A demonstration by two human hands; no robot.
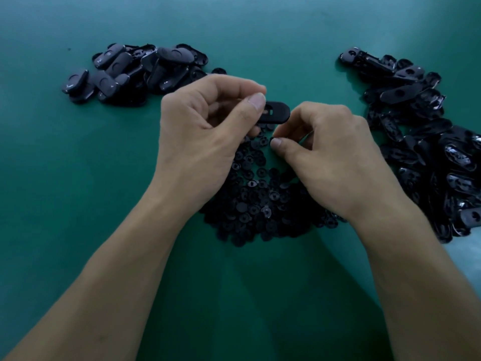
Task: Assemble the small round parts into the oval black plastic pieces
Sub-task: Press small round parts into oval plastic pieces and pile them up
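- Left hand [203, 131]: thumb and curled fingers pinch one end of a smooth, slotted oval black piece [277, 112], over the far edge of the heap of round parts [260, 199].
- Right hand [330, 157]: fingertips nip a small round part [272, 139], mostly hidden.
- Matte ovals [135, 71] lie far-left of the heap, glossy ones [429, 152] to its right, cut off by the frame edge.

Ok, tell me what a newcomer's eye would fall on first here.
At the centre, the left hand pinches an oval black plastic piece, while the right hand close beside it pinches what looks like a small round black part. Under them a dense pile of small round black parts lies on the green table top, flanked by a far-left heap of oval black pieces and a larger right-side heap.
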